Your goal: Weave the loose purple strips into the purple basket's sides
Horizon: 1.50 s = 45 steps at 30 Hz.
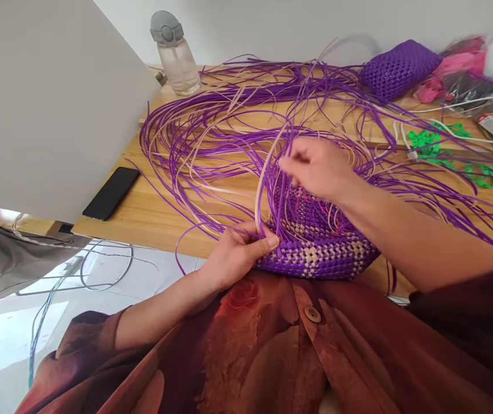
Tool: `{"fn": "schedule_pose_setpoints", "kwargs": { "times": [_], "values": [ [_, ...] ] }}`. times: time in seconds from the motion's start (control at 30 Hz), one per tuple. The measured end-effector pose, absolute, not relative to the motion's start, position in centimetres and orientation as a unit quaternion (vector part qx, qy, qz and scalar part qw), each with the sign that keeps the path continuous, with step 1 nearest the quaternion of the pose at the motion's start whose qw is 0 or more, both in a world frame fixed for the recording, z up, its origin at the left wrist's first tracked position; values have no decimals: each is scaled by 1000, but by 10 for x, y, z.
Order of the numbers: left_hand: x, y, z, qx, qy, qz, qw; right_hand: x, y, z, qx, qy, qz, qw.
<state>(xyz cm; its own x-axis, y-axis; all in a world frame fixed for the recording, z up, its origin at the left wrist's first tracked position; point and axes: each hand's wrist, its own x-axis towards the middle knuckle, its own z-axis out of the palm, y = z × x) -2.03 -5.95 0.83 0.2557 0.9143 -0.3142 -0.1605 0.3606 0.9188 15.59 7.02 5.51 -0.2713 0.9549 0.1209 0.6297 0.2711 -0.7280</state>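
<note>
Weaving looked mid-row: left hand fingers pinched purple strands against the half-woven basket, lower centre of the frame at the desk edge. Right hand fingers, blurred, seemed to pinch one strand above. Tightening it would call for a firm left hold.

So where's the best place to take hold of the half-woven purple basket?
Probably grip the basket by its firm woven wall, from the near side, as the left hand does: above it only loose strands fan out, offering nothing solid.
</note>
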Motion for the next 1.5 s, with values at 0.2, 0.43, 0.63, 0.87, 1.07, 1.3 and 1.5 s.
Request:
{"fn": "schedule_pose_setpoints", "kwargs": {
  "times": [0.2,0.43,0.63,0.87,1.07,1.3,1.5],
  "values": [
    [-18,-58,7,385,482,398,679,160,135,29,-582,-758,100,278],
    [-34,-56,8,378,427,324,755,181,134,22,-598,-788,87,115],
    [-48,-51,6,440,442,300,723,172,59,79,-481,-852,152,143],
    [-38,-53,10,422,430,368,708,133,-10,65,-324,-904,198,195],
    [-34,-54,12,322,434,422,728,144,11,50,-478,-744,403,234],
    [-30,-51,13,335,426,416,730,150,19,32,-493,-772,300,264],
    [-29,-51,14,330,428,413,733,155,18,39,-212,-911,13,354]
  ]
}}
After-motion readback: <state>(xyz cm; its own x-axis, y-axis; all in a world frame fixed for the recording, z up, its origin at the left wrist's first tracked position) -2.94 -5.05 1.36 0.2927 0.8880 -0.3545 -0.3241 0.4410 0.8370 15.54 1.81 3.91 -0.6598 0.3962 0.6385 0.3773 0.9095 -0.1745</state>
